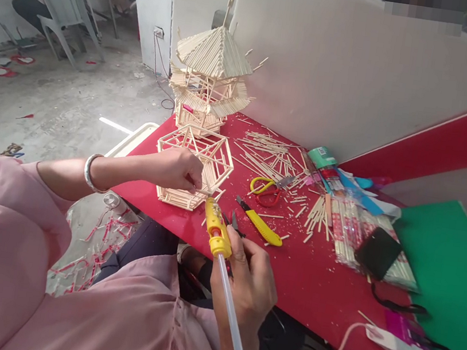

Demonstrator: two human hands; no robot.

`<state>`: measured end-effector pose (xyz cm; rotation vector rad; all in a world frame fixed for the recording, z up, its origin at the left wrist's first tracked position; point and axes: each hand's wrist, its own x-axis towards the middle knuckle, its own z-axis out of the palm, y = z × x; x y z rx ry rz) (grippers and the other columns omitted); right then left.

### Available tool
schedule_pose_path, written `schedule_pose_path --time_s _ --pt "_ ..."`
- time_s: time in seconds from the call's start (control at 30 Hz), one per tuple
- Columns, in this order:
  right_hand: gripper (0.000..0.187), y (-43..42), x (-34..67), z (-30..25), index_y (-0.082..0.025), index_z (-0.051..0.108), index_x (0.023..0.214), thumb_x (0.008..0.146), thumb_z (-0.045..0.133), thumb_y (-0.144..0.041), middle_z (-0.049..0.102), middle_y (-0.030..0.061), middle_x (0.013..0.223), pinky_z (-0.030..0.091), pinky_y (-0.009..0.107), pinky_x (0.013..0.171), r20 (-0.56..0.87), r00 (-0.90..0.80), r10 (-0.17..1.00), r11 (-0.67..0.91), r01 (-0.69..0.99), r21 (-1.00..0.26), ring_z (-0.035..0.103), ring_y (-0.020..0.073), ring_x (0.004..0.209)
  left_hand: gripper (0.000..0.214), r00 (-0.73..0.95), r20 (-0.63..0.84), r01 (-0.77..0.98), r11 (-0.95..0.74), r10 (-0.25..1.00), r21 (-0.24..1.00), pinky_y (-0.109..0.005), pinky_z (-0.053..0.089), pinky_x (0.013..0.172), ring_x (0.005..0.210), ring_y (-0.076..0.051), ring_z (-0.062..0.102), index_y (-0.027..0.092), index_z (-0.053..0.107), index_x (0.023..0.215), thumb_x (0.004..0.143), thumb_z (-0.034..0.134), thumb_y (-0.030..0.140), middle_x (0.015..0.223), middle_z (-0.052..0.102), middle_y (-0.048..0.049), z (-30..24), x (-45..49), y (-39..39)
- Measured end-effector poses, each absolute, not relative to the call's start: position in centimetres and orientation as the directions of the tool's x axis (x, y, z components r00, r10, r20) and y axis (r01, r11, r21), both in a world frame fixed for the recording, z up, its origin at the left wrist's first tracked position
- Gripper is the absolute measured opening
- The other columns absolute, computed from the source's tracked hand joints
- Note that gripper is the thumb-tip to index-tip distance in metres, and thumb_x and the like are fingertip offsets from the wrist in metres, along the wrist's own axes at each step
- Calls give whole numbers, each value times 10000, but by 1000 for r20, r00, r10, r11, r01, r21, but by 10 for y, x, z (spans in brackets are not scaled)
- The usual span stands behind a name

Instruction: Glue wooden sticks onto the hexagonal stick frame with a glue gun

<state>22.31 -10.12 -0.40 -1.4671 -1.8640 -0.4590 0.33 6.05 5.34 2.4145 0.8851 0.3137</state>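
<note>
Biggest thing around is the pale wall panel (339, 68) at the back, then the red table (309, 284) in front of the person, with a bright green board (449, 275) over at its right end. A pretty sweet pagoda model (216, 54) made of thin sticks stands at the far left corner, tiered roofs and all. Just in front of it sits a hexagonal stick frame (180, 199), open lattice up top, right at the table's near edge. Plastic packs of sticks (345, 225) lie near the green board, with a black case (378, 253) on top of them.

Right hand (249, 278) is wrapped round a yellow glue gun (219, 244), some of the fingers hidden under it, with a long clear glue stick (231, 314) poking out the back. Left hand (186, 171) is up by the frame, thumb and fingers pinched together on a small stick (204, 193) just at the gun's nozzle; can't tell if the two touch. A yellow cutter (263, 227) and scissors (279, 185) lie beyond the gun, and loose sticks (267, 151) are scattered past those.
</note>
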Motion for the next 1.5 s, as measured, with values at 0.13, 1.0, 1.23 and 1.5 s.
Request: schedule_pose_path --time_s 0.13,1.0,1.23,1.5 --pt "330 -102 226 -7 -226 672 1233 904 661 -202 675 43 909 487 242 747 713 -82 696 300 936 -186 660 143 780 193 763 28 541 -662 646 519 -220 370 591 638 -89 581 209 785 785 751 617 121 727 701 11 55 4 59" --pt "289 -98 232 -5 -200 692 1177 892 701 -247 675 57 924 557 212 698 692 29 721 350 847 -400 689 142 780 53 669 -126 669 -520 732 532 -195 384 557 608 -85 602 179 763 748 743 711 191 695 717 21 62 5 63" --pt "269 -94 231 -7 -191 695 1150 892 711 -263 676 59 910 557 217 678 692 53 720 362 822 -440 688 147 787 170 679 175 470 -606 713 642 -227 457 621 658 -95 602 167 771 795 847 652 277 750 718 -35 61 -19 71" --pt "232 -83 249 5 -140 690 836 886 727 -364 730 72 736 482 227 542 844 -34 536 276 952 -137 667 146 576 196 532 325 464 -591 782 660 -221 407 517 555 -72 495 184 783 913 865 703 356 664 611 4 37 -67 34"
